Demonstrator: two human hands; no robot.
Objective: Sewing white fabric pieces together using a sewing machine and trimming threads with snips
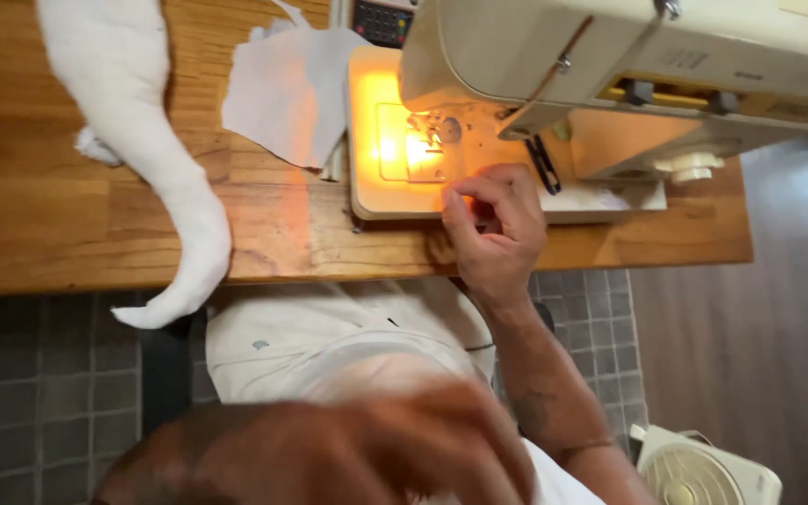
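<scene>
A cream sewing machine (628, 65) stands on a wooden table (49, 224), its lamp glowing orange over the needle plate (404, 145). My right hand (496, 229) rests on the machine bed just right of the needle. Its thumb and forefinger are pinched together, and I see nothing between them. My left hand (329, 449) hovers low and close to the camera, badly blurred, above my lap. Its fingers look loosely curled, and the blur hides anything it might hold.
A long white fabric piece (156, 159) drapes over the table's front edge at left. A flat pale cloth piece (287, 89) lies beside the machine. A small white fan (703, 468) sits on the grey tiled floor at lower right.
</scene>
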